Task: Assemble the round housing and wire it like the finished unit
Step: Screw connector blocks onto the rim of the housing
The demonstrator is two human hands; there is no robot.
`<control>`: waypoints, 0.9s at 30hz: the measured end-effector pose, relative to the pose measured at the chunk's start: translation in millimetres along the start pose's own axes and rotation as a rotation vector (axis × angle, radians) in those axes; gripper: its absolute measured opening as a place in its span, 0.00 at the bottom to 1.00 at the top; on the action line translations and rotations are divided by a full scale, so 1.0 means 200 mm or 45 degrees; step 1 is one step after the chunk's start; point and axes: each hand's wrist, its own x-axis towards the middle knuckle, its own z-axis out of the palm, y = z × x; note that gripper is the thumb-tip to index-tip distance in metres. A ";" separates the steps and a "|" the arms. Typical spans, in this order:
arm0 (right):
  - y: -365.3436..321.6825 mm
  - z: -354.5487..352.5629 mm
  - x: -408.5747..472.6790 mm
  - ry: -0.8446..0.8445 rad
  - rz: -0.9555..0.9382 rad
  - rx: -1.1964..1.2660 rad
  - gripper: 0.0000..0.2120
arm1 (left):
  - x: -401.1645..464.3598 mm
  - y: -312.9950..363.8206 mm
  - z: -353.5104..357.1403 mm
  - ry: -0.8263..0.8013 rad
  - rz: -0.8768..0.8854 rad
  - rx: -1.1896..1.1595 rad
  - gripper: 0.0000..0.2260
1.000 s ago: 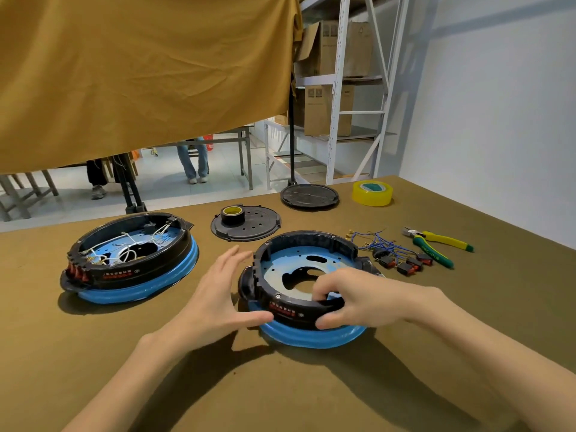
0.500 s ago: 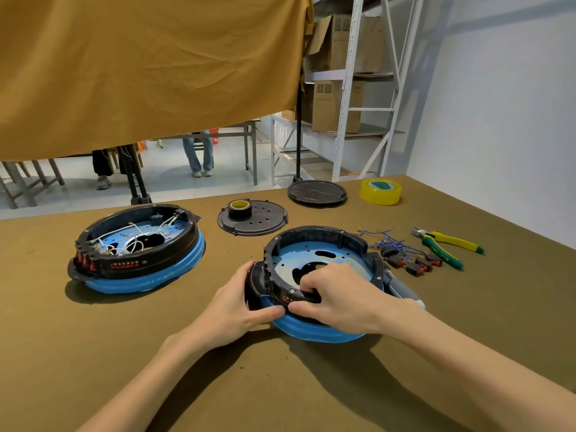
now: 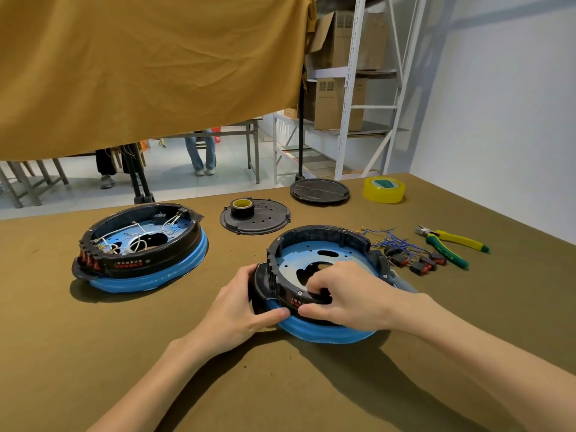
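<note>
Nearest: left hand (image 3: 240,310) now wrapped on the near-left edge of the round housing (image 3: 324,275), thumb along the blue rim, fingers curled over the black tab at the side. A second ago this hand hung apart from the housing with fingers spread; half a second ago it had closed in. So the grip is fully set on both sides.

Right hand (image 3: 343,297) curled over the near wall, thumb outside on the black ring, fingers hooked inside above the blue plate. It has shifted slightly left along the wall.

Housing sits on the worktop (image 3: 93,353), centre-right, no wires in it yet. Judgement: ring is being seated or turned on its base; wiring step not begun.

Red print on the near wall of the housing, partly covered, unreadable.

Right of housing: loose wires with switches (image 3: 408,257), blue leads, black and red bodies. Beyond them, pliers (image 3: 452,244), green and yellow handles, lettering too small to read.

Left: finished unit (image 3: 140,247), white wires inside, red label on its wall illegible.

Far: perforated black disc (image 3: 265,219) carrying a small tape roll (image 3: 243,207); a black lid (image 3: 319,190); yellow tape (image 3: 384,190).
</note>
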 end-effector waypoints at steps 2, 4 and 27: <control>0.02 -0.05 0.01 -0.112 -0.002 0.044 0.19 | -0.01 0.01 -0.01 0.004 -0.057 -0.087 0.37; 0.03 -0.09 0.03 -0.229 0.079 0.138 0.17 | -0.01 0.01 -0.01 0.072 -0.102 -0.174 0.24; -0.15 0.02 0.22 -0.118 0.293 0.321 0.22 | 0.01 0.01 0.01 0.212 0.003 -0.181 0.16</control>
